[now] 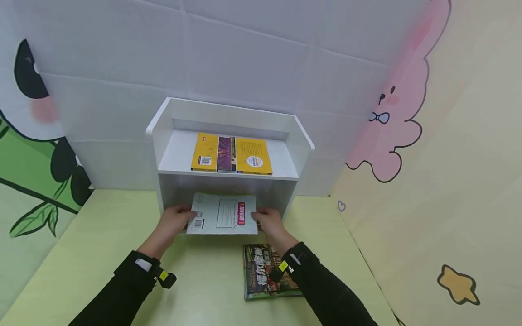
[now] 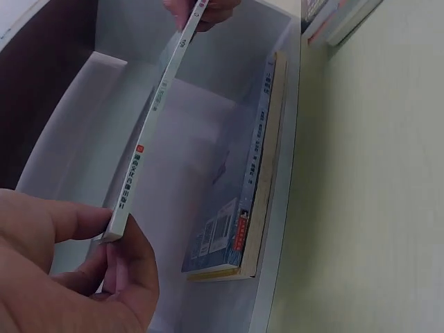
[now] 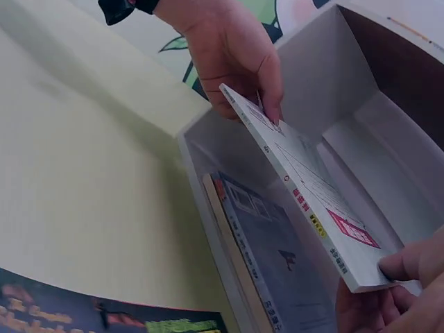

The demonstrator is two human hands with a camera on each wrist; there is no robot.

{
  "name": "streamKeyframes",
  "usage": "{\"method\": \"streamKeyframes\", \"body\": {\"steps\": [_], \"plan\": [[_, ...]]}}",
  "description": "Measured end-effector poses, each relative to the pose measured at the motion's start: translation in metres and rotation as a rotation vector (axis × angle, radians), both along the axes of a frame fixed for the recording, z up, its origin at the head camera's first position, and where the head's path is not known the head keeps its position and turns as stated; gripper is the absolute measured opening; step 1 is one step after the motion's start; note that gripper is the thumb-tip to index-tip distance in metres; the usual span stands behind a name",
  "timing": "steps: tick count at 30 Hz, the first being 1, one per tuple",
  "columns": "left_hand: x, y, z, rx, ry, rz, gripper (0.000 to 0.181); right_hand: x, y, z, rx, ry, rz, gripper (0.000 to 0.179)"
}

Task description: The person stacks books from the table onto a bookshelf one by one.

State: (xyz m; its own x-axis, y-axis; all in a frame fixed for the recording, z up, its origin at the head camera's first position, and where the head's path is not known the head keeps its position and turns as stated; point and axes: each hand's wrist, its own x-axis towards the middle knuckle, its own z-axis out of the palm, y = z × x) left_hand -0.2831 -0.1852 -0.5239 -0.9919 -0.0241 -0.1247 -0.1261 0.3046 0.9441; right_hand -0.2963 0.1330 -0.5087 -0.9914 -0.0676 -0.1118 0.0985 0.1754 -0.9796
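A thin white book [image 1: 222, 217] with a red title block and a barcode lies flat between both hands at the lower opening of a white shelf unit [image 1: 303, 140]. My left hand [image 1: 174, 222] pinches its left edge, thumb on top and fingers beneath. The right hand [image 1: 272, 224] pinches the opposite edge the same way. In the wrist views the white book is held above a small stack in the lower compartment, where a blue-grey book [image 2: 232, 173] rests on a thicker one with pale page edges [image 2: 267, 173].
On the upper shelf lies a yellow book [image 1: 253, 156] with a purple spine band. Dark, colourful books [image 1: 261, 271] are stacked on the pale table [image 1: 204, 280] under the right forearm. Cartoon-printed cloth walls stand behind and to the right.
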Motion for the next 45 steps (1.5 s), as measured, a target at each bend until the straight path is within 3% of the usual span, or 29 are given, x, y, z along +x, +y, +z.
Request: {"method": "streamKeyframes", "body": {"steps": [7, 13, 17, 21, 26, 34, 40, 45], "plan": [[-0.026, 0.006, -0.005, -0.069, 0.025, 0.029, 0.059, -0.023, -0.001, -0.003, 0.008, 0.022, -0.042, 0.048], [-0.039, 0.010, -0.005, -0.133, 0.051, 0.058, 0.055, -0.037, -0.003, -0.008, 0.006, 0.050, -0.050, 0.047], [-0.044, 0.012, -0.010, -0.145, 0.065, 0.060, 0.054, -0.044, -0.006, -0.015, 0.090, 0.077, -0.081, 0.042], [-0.047, 0.013, -0.022, -0.180, 0.075, 0.028, 0.052, -0.048, -0.008, -0.024, 0.213, 0.067, -0.125, 0.039], [-0.051, 0.014, -0.035, -0.208, 0.098, -0.011, 0.052, -0.048, -0.013, -0.029, 0.221, 0.080, -0.104, 0.037], [-0.058, 0.016, -0.045, -0.288, 0.077, -0.034, 0.053, -0.050, -0.018, -0.032, 0.274, 0.140, -0.068, 0.044], [-0.061, 0.018, -0.046, -0.384, 0.114, -0.028, 0.048, -0.054, -0.019, -0.039, 0.275, 0.142, -0.048, 0.045], [-0.060, 0.021, -0.045, -0.452, 0.161, -0.024, 0.048, -0.059, -0.018, -0.047, 0.339, 0.171, -0.055, 0.046]]}}
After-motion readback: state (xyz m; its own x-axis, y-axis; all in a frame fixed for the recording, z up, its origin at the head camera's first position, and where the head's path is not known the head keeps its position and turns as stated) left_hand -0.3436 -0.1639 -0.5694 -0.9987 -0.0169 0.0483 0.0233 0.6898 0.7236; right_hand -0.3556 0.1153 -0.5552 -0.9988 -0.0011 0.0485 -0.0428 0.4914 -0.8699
